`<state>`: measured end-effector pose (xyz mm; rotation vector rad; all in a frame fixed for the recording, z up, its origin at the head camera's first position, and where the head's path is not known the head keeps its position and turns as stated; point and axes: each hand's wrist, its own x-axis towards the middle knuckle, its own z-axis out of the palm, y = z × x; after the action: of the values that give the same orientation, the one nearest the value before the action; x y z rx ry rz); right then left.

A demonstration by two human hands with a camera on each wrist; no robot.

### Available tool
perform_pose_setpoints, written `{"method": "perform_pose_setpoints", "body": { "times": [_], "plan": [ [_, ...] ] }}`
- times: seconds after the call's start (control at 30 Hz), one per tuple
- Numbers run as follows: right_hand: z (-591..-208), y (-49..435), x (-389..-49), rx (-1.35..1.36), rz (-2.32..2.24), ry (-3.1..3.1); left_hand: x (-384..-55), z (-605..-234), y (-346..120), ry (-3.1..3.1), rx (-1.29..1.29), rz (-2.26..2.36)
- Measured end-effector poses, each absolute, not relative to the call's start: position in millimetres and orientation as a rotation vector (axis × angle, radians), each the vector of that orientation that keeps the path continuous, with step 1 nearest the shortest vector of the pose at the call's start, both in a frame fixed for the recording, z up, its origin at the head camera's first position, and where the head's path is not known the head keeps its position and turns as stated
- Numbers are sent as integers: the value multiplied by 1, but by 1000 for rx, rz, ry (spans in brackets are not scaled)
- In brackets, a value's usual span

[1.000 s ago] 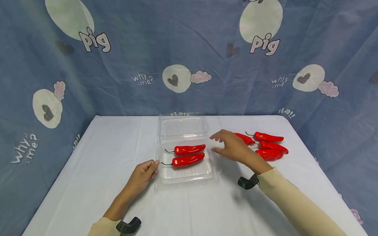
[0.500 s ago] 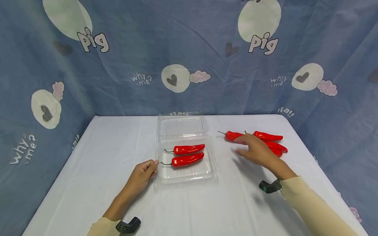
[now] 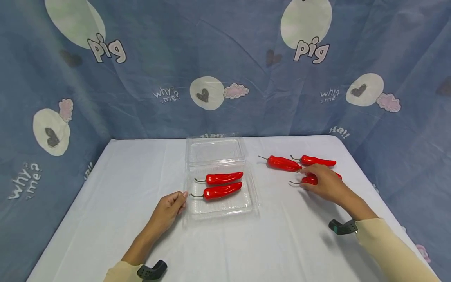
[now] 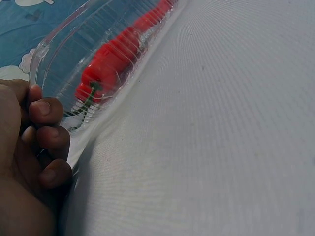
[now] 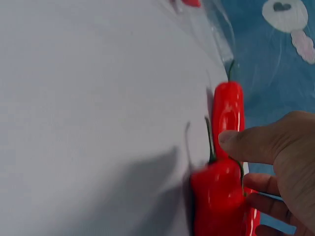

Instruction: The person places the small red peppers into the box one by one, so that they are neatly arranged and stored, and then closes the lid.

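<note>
A clear plastic clamshell container (image 3: 251, 196) lies with its lid (image 3: 215, 150) folded back. Two red chili peppers (image 3: 222, 191) rest side by side in its base. My left hand (image 3: 168, 211) pinches the container's left rim, its fingers curled at the edge in the left wrist view. At the right, my right hand (image 3: 325, 184) hovers over a red chili pepper (image 5: 219, 196), partly covering it. Thumb and fingers stand apart there, with green stems showing between them in the right wrist view. Another red chili pepper (image 3: 283, 163) lies just left of this hand.
Behind the right hand lies one more red chili pepper (image 3: 317, 161). A white cloth covers the table (image 3: 218, 250), and a blue printed curtain (image 3: 148, 113) hangs along its back and sides.
My right hand has moved rightward from beside the container to the loose peppers, uncovering the leftmost one. The left hand stays at the container's rim.
</note>
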<state>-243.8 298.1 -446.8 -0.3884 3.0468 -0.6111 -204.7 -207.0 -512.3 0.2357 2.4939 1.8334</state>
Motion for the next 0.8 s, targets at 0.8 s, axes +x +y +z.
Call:
{"method": "perform_pose_setpoints", "body": {
  "times": [0.8],
  "plan": [
    [-468, 313, -240, -400, -537, 3038, -204, -512, -208, 2485, 255, 1850]
  ]
}}
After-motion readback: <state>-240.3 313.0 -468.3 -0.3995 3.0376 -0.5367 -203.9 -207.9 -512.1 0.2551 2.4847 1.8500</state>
